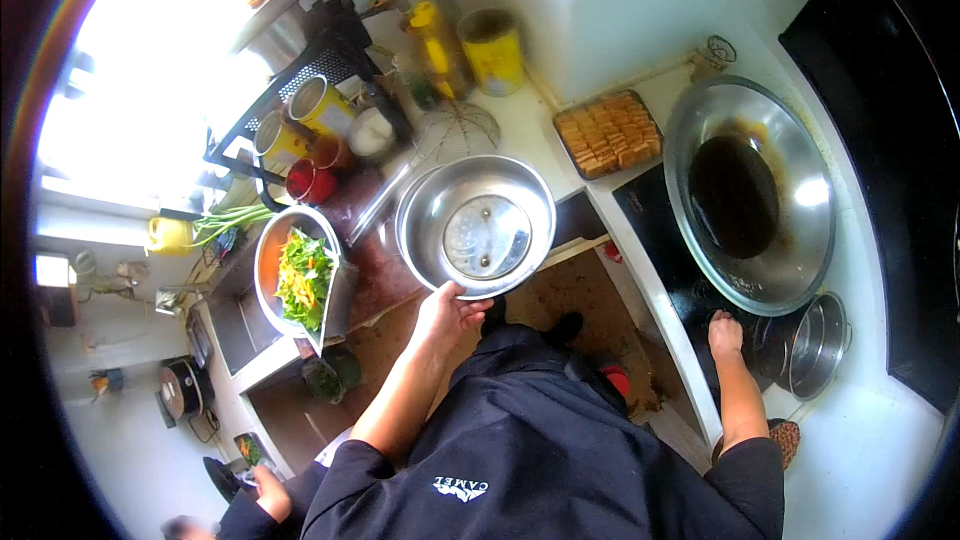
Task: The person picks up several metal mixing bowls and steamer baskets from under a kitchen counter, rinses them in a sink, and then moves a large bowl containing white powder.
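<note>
My left hand (448, 313) grips the near rim of a shiny stainless steel basin (529, 229), thumb over the edge. The basin is tilted towards me and holds nothing that I can see. A second rim shows along its left side. At the right, my right hand (725, 334) is down at the black cooktop (686, 289), just below a large steel wok (814, 221). Its fingers are curled and partly hidden, so I cannot see whether they hold anything. Dark brown liquid (735, 199) lies in the wok.
Sliced brown blocks (611, 133) fill a tray behind. A steel bowl of chopped greens (304, 281) stands left, with a wire skimmer (457, 131) and yellow cans (491, 52) behind. A steel pot (817, 349) is at the right. Another person's hand (271, 493) shows lower left.
</note>
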`<state>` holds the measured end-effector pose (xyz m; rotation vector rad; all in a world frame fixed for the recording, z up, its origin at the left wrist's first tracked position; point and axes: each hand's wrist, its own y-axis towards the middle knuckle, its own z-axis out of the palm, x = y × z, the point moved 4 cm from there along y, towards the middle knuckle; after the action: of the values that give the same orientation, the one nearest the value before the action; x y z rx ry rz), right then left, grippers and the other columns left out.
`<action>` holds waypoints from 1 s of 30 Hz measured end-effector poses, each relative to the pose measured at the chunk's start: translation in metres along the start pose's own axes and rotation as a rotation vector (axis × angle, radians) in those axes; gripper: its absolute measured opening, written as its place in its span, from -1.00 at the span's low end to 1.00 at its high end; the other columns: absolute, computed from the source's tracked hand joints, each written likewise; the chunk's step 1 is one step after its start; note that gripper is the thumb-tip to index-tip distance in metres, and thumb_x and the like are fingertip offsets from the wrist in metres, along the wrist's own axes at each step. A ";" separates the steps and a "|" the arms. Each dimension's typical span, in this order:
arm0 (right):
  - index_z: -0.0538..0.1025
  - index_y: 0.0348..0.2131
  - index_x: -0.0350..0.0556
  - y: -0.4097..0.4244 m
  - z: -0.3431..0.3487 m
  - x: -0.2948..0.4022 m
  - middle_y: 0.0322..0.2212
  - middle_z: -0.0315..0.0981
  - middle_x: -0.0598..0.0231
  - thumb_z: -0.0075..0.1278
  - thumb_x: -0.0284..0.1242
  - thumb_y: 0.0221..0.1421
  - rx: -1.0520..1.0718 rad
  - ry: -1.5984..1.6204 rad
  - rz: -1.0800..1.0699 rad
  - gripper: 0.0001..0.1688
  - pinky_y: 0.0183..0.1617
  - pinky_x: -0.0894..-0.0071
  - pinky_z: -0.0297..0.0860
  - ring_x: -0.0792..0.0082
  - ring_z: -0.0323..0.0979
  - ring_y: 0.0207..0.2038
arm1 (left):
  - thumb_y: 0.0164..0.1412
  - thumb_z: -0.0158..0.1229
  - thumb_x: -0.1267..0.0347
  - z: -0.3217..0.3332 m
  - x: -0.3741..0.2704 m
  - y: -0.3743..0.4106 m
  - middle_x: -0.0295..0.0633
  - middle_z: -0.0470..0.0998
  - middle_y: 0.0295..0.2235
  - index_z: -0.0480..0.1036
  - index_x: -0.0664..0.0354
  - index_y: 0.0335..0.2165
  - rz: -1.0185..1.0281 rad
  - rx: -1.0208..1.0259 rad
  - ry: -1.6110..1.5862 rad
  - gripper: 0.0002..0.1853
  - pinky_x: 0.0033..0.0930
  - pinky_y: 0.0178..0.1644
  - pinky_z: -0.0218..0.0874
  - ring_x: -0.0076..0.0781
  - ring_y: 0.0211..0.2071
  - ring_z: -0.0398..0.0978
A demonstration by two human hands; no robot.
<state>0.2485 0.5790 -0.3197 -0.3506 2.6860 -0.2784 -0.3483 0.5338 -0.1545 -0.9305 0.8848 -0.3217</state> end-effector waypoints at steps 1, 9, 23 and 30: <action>0.48 -0.42 -0.13 -0.004 0.000 -0.005 -0.51 0.53 0.14 -0.09 -0.53 0.08 0.011 0.006 0.015 -0.89 -0.40 0.33 0.51 0.26 0.58 -0.47 | 0.22 -0.13 0.33 0.004 0.003 0.001 0.06 0.56 -0.21 0.32 0.41 -0.07 -0.013 -0.005 0.001 -0.60 -0.32 -0.31 0.42 -0.16 -0.25 0.58; 0.51 -0.40 -0.20 0.007 -0.023 0.002 -0.47 0.56 0.10 -0.05 -0.48 0.03 0.064 -0.041 -0.001 -0.84 -0.39 0.34 0.53 0.27 0.59 -0.42 | 0.23 -0.13 0.32 -0.006 0.003 -0.014 -0.07 0.58 -0.26 0.37 0.34 -0.10 0.026 0.016 0.047 -0.64 -0.39 -0.32 0.40 -0.35 -0.33 0.57; 0.52 -0.08 -0.02 -0.002 -0.134 0.079 -0.12 0.44 0.22 0.19 -0.38 -0.03 -0.364 0.734 0.230 -0.55 -0.03 0.14 0.37 0.11 0.44 -0.10 | 0.18 -0.11 0.37 -0.019 0.010 -0.022 0.08 0.55 -0.21 0.28 0.42 -0.07 0.017 0.051 0.049 -0.61 -0.37 -0.33 0.42 -0.19 -0.29 0.60; 0.13 0.26 -0.14 0.021 -0.275 0.245 0.15 0.28 0.15 0.00 -0.08 0.22 0.319 2.246 0.142 -0.18 0.11 0.26 0.31 0.29 0.31 0.12 | 0.15 0.07 0.38 0.001 0.021 -0.017 -0.10 0.52 -0.28 0.34 0.32 -0.10 0.080 0.033 0.194 -0.65 -0.34 -0.36 0.45 -0.36 -0.43 0.50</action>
<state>-0.0893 0.5678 -0.1713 0.8739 4.3497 -1.9722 -0.3327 0.5118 -0.1519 -0.8408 1.0888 -0.3611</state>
